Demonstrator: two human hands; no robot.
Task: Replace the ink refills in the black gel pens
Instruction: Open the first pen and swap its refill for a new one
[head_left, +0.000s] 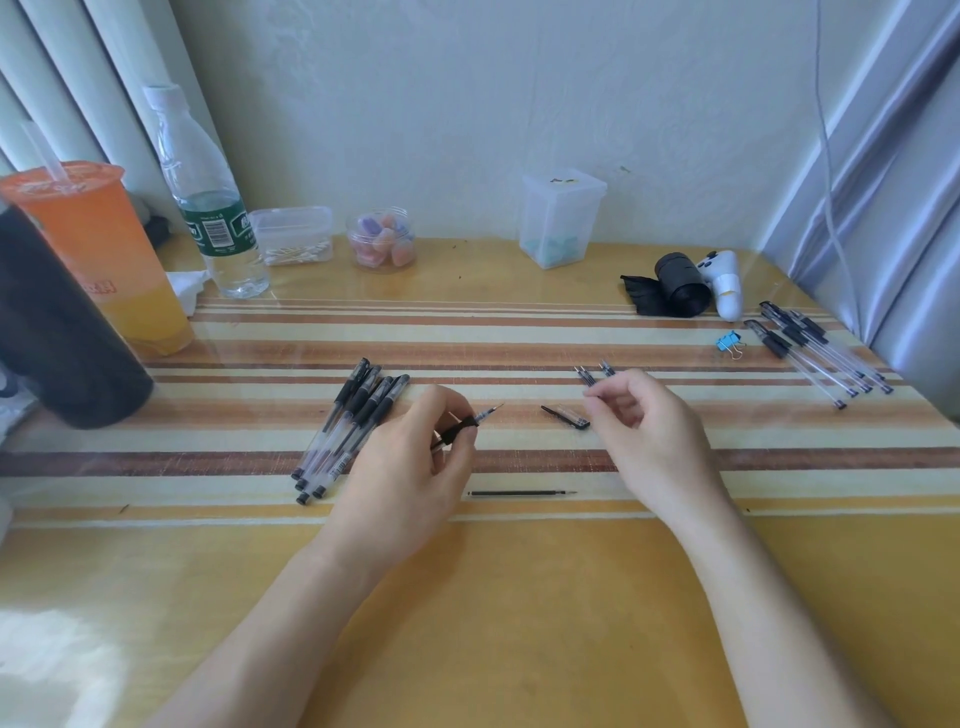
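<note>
Left hand (410, 457) grip clamps an uncapped clear gel pen (467, 423), black-sleeved, beyond the loose refill (522, 493); right hand (639, 415) grip pinches spare refills (587, 375).

bottle label (217, 228) print too blurred, cup lettering (100, 286) seemingly illegible

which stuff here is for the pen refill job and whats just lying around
For the job: clear gel pen with black grip in the left hand; thin black refills in the right hand; loose black refill; black pen cap; left gel pen pile; right gel pen pile.
Lying about: orange drink cup; clear water bottle; cotton swab box; black bag roll; blue binder clip.
</note>
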